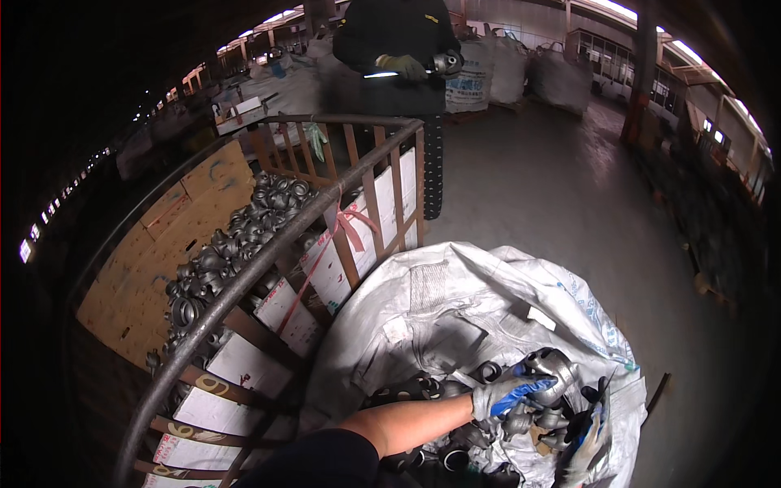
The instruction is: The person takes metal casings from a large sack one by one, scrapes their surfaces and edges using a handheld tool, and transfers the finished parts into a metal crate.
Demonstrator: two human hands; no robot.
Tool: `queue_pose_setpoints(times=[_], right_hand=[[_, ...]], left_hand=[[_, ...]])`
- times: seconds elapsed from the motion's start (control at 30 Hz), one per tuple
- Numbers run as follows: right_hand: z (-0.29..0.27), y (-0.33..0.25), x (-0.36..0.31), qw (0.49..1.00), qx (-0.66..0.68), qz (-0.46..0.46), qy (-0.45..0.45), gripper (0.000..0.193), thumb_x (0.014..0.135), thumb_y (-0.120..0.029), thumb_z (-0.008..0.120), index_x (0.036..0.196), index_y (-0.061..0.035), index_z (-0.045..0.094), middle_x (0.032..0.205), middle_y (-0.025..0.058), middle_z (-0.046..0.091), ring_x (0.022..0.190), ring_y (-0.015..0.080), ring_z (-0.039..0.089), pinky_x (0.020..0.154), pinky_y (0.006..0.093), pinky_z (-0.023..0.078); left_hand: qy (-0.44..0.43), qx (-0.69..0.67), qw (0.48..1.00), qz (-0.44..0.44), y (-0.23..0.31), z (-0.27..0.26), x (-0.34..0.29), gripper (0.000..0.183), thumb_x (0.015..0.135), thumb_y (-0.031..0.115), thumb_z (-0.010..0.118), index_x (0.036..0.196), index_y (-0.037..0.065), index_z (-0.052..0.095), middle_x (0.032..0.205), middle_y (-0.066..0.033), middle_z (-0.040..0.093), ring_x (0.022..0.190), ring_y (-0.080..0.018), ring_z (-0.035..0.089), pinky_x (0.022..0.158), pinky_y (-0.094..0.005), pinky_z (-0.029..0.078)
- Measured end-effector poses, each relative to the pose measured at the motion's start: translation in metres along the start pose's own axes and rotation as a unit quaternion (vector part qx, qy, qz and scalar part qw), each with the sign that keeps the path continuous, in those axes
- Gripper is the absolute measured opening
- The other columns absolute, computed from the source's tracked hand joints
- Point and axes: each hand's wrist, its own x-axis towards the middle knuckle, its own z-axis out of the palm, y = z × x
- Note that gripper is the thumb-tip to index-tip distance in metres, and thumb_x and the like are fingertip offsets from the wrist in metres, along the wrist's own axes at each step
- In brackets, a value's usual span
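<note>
My left hand (514, 394), in a grey and blue work glove, is closed around a large grey metal pipe fitting (553, 368) with a round open end. The fitting is held over the mouth of a big white woven bulk bag (423, 285). More dark metal fittings (521, 421) lie inside the bag below my hands. At the bag's right side is my right hand (590, 439), also gloved in white and blue. Its fingers look curled against something dark, which shadow keeps me from naming.
Left of the bag stands a rusty metal cage bin (264, 254) lined with boards and holding many fittings (236, 236). Beyond it a person in dark clothes (399, 41) holds a fitting and a bright slim tool. Filled bulk bags (561, 81) line the back; grey floor (521, 179) lies right.
</note>
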Motion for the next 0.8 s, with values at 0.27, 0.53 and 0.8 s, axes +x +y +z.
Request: queue_pose_setpoints(times=[0.27,0.53,0.8], right_hand=[[0.008,0.018,0.020,0.912,0.309,0.264,-0.050,0.035,0.083,-0.006,0.052,0.117,0.0033,0.050,0.094,0.0056,0.058,0.080,0.0102,0.052,0.068,0.0224,0.045],[-0.002,0.040,0.014,0.977,0.147,0.139,-0.074,0.036,0.078,-0.001,0.049,0.112,0.0061,0.054,0.112,0.0135,0.057,0.085,0.0120,0.055,0.073,0.0226,0.043],[0.013,0.024,0.006,0.981,0.140,0.093,-0.099,0.035,0.074,-0.005,0.058,0.109,-0.0073,0.059,0.106,0.0137,0.060,0.090,0.0293,0.058,0.076,0.0326,0.046]], left_hand=[[0.123,0.071,0.986,-0.084,0.014,-0.016,0.000,0.044,0.083,0.013,0.053,0.122,-0.003,0.041,0.104,-0.0193,0.058,0.081,-0.0212,0.063,0.068,-0.0322,0.054],[0.073,-0.014,0.997,-0.004,-0.001,-0.018,0.007,0.041,0.076,-0.002,0.052,0.116,-0.002,0.045,0.110,-0.0153,0.056,0.101,-0.0250,0.056,0.092,-0.0376,0.043],[-0.005,0.430,0.858,0.280,-0.014,-0.028,0.002,0.033,0.077,0.003,0.056,0.110,-0.001,0.057,0.095,-0.0100,0.062,0.084,-0.0172,0.060,0.076,-0.0279,0.047]])
